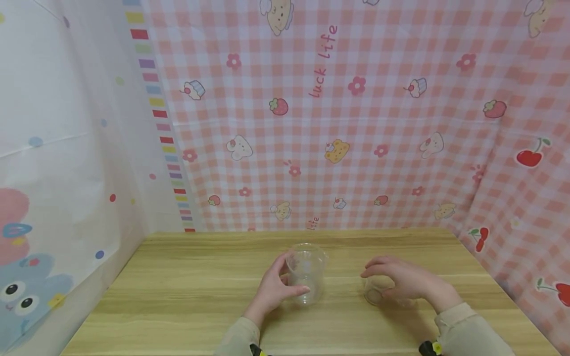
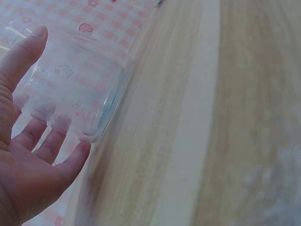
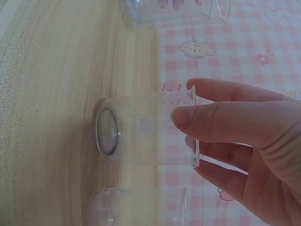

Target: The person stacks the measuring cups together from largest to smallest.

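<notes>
In the head view my left hand (image 1: 277, 288) grips a large clear beaker (image 1: 311, 277) from its left side, thumb across the front and fingers behind. The left wrist view shows the fingertips through the wall of the beaker (image 2: 80, 80). To the right, my right hand (image 1: 409, 279) holds a smaller clear beaker (image 1: 373, 292) from above. Its thumb and fingers pinch the rim of this small beaker (image 3: 150, 127) in the right wrist view, base close over the wood. Beside it stands another clear glass vessel (image 3: 141, 207), mostly hidden under the right hand in the head view.
Both hands work over a wood-grain table (image 1: 187, 296). A pink checked cloth (image 1: 311, 123) hangs behind the table's back edge and along the right. On the left hangs a white cloth (image 1: 89, 163) with dots and cartoon figures.
</notes>
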Action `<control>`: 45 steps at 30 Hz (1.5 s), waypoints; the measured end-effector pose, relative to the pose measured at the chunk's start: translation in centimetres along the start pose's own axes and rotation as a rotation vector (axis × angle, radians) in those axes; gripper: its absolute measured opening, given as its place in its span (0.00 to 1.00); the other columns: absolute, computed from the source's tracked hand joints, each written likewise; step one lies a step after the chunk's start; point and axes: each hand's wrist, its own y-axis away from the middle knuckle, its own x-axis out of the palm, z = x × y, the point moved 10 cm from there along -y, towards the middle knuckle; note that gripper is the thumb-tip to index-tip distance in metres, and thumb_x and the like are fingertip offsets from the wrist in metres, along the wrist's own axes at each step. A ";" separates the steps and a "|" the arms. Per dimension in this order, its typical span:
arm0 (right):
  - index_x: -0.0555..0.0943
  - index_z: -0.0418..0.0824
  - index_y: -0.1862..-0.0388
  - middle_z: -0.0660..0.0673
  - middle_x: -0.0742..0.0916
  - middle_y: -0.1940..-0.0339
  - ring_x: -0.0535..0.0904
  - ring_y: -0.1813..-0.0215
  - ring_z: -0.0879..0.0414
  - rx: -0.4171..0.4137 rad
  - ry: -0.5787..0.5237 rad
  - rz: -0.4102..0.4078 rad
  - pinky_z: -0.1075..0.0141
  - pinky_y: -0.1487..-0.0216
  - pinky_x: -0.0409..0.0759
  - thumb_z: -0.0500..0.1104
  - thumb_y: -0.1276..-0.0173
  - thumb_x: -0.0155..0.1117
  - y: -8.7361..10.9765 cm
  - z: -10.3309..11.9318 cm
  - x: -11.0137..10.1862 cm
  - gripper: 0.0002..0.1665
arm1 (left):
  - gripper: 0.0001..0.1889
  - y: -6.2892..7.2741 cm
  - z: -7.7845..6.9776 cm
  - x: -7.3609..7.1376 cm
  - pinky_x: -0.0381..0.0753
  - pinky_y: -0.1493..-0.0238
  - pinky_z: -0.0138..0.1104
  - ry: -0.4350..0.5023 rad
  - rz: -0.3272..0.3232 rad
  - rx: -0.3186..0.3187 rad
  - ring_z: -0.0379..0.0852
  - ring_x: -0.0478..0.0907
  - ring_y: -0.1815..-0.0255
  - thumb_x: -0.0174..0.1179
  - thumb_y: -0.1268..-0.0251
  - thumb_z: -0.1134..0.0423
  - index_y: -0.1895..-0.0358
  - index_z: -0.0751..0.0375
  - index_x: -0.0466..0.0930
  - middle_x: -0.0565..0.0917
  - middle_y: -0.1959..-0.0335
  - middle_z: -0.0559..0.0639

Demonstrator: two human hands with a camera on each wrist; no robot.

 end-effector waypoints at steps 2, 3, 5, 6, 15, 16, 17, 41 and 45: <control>0.82 0.44 0.43 0.43 0.80 0.42 0.76 0.41 0.42 0.000 0.000 0.000 0.46 0.43 0.78 0.31 0.47 0.76 0.0 0.0 0.0 0.30 | 0.50 0.2 -0.6 0.0 0.76 0.40 0.51 -0.003 0.002 0.000 0.63 0.72 0.38 0.78 0.56 0.71 0.26 0.62 0.61 0.73 0.37 0.65; 0.82 0.44 0.43 0.43 0.81 0.42 0.76 0.41 0.42 -0.003 0.000 -0.002 0.46 0.43 0.78 0.31 0.47 0.76 0.0 0.0 0.0 0.30 | 0.49 0.3 -1.1 0.0 0.76 0.39 0.51 -0.006 0.004 -0.001 0.64 0.72 0.38 0.78 0.56 0.71 0.27 0.63 0.61 0.73 0.37 0.65; 0.82 0.44 0.44 0.43 0.81 0.42 0.76 0.41 0.42 -0.005 0.000 -0.004 0.46 0.43 0.78 0.31 0.46 0.76 0.0 0.0 0.0 0.29 | 0.48 0.7 -2.2 0.1 0.75 0.39 0.52 -0.004 0.007 0.000 0.65 0.71 0.38 0.78 0.56 0.71 0.28 0.65 0.61 0.74 0.38 0.66; 0.82 0.44 0.44 0.43 0.81 0.42 0.76 0.41 0.42 -0.005 0.000 -0.006 0.46 0.43 0.78 0.31 0.46 0.76 0.0 0.0 0.0 0.29 | 0.48 0.9 -2.7 0.1 0.75 0.39 0.52 -0.002 0.010 0.002 0.66 0.71 0.38 0.78 0.55 0.71 0.28 0.66 0.62 0.74 0.39 0.67; 0.82 0.43 0.44 0.44 0.81 0.43 0.77 0.42 0.43 -0.012 0.001 -0.013 0.48 0.44 0.79 0.31 0.46 0.76 -0.1 0.0 0.0 0.29 | 0.47 1.3 -3.8 0.1 0.75 0.39 0.51 0.013 0.009 0.002 0.65 0.71 0.39 0.78 0.55 0.70 0.28 0.67 0.62 0.74 0.39 0.66; 0.82 0.43 0.44 0.44 0.81 0.43 0.77 0.42 0.43 -0.014 0.001 -0.013 0.48 0.44 0.79 0.31 0.46 0.76 -0.1 0.0 0.0 0.29 | 0.47 1.3 -3.7 0.1 0.75 0.39 0.51 0.011 0.010 0.000 0.65 0.71 0.38 0.78 0.55 0.70 0.28 0.67 0.62 0.74 0.39 0.66; 0.82 0.43 0.44 0.45 0.81 0.44 0.77 0.42 0.44 -0.011 0.000 -0.012 0.48 0.45 0.79 0.31 0.46 0.76 -0.1 0.0 0.0 0.29 | 0.47 1.3 -3.7 0.1 0.76 0.39 0.51 0.009 0.011 0.000 0.66 0.71 0.38 0.78 0.55 0.71 0.29 0.67 0.62 0.74 0.39 0.66; 0.83 0.45 0.44 0.51 0.82 0.47 0.78 0.45 0.49 0.037 0.026 -0.012 0.51 0.46 0.80 0.34 0.46 0.77 -0.2 -0.3 -0.2 0.28 | 0.49 -0.1 0.1 -0.1 0.77 0.40 0.48 -0.022 0.003 0.002 0.60 0.73 0.38 0.80 0.56 0.66 0.27 0.57 0.62 0.74 0.37 0.60; 0.83 0.43 0.45 0.50 0.82 0.48 0.78 0.46 0.49 0.041 0.026 -0.020 0.52 0.47 0.81 0.34 0.46 0.77 -0.2 -0.4 -0.1 0.28 | 0.49 0.0 -0.1 0.0 0.76 0.40 0.49 -0.013 0.007 -0.002 0.61 0.72 0.38 0.79 0.55 0.69 0.27 0.59 0.62 0.74 0.37 0.62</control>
